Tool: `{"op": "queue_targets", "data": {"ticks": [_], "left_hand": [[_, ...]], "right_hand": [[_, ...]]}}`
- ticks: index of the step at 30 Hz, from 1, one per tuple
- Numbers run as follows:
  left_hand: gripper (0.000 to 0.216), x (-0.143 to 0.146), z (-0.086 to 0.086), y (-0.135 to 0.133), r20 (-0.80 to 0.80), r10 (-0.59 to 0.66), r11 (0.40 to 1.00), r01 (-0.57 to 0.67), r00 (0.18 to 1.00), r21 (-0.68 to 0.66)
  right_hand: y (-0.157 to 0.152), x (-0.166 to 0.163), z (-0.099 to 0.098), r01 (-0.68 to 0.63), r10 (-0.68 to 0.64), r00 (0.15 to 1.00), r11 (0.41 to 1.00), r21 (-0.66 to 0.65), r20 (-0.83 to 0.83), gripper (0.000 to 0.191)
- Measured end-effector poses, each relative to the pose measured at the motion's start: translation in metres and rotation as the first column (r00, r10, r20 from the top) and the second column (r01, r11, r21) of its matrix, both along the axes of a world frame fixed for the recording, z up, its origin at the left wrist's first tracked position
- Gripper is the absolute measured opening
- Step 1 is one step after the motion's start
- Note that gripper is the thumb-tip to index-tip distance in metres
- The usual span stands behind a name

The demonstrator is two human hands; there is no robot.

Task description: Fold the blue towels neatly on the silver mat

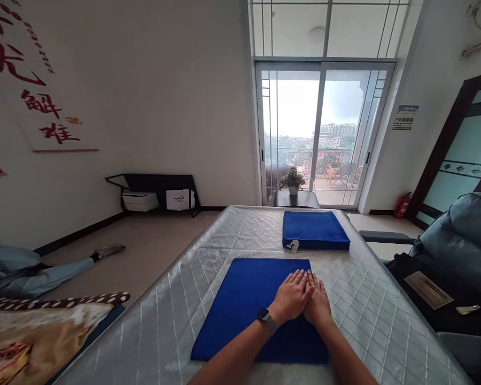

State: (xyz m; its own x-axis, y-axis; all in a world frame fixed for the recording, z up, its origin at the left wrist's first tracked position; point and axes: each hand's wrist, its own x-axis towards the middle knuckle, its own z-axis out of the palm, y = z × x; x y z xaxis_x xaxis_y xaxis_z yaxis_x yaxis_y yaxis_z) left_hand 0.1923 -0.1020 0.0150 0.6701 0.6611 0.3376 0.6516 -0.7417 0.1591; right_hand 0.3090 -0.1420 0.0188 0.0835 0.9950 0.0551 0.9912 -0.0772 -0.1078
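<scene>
A folded blue towel point(240, 305) lies flat on the silver quilted mattress point(369, 299) in front of me. My left hand point(293, 294), with a watch on its wrist, lies flat on the towel's right part with fingers stretched out. My right hand point(317, 302) also rests flat on the towel, partly under the left hand's fingers. Neither hand holds anything. A stack of folded blue towels point(315, 230) sits farther back on the mattress.
A person's leg in blue trousers point(44, 272) stretches across the floor at left. A patterned cloth point(36, 331) lies at lower left. A grey-blue chair point(465, 240) stands at right, a potted plant point(293, 180) by the glass door, and a black rack point(156, 192) along the wall.
</scene>
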Motion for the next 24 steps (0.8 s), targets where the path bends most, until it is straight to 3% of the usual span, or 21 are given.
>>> {"op": "queue_targets", "data": {"ticks": [2, 5, 10, 14, 17, 24], "left_hand": [[0.061, 0.003, -0.003, 0.003, -0.005, 0.025, 1.0, -0.026, 1.0, -0.018], [0.064, -0.021, -0.009, 0.013, -0.033, 0.089, 0.996, -0.09, 0.995, -0.027], [0.065, -0.097, -0.017, 0.032, -0.081, 0.254, 0.965, -0.258, 0.964, -0.047], [0.069, -0.164, -0.022, 0.047, -0.12, 0.399, 0.911, -0.408, 0.909, -0.056], [0.078, -0.198, -0.026, 0.053, -0.123, 0.483, 0.867, -0.493, 0.867, -0.07], [0.091, -0.208, -0.029, 0.054, -0.081, 0.538, 0.834, -0.544, 0.839, -0.094]], "right_hand": [[0.001, 0.001, 0.0, 0.011, -0.011, 1.0, 1.0, -0.003, -0.009, 0.064], [0.003, 0.0, 0.0, 0.023, -0.023, 0.999, 1.0, -0.006, -0.045, 0.062], [0.007, -0.002, -0.002, 0.051, -0.05, 0.995, 0.999, 0.013, -0.089, 0.065], [0.007, -0.001, -0.003, 0.048, -0.047, 0.994, 0.999, 0.009, -0.094, 0.065], [0.006, -0.001, -0.004, 0.043, -0.041, 0.995, 0.999, 0.012, -0.095, 0.066], [0.008, -0.001, -0.004, 0.053, -0.053, 0.998, 0.999, -0.005, -0.035, 0.067]]}}
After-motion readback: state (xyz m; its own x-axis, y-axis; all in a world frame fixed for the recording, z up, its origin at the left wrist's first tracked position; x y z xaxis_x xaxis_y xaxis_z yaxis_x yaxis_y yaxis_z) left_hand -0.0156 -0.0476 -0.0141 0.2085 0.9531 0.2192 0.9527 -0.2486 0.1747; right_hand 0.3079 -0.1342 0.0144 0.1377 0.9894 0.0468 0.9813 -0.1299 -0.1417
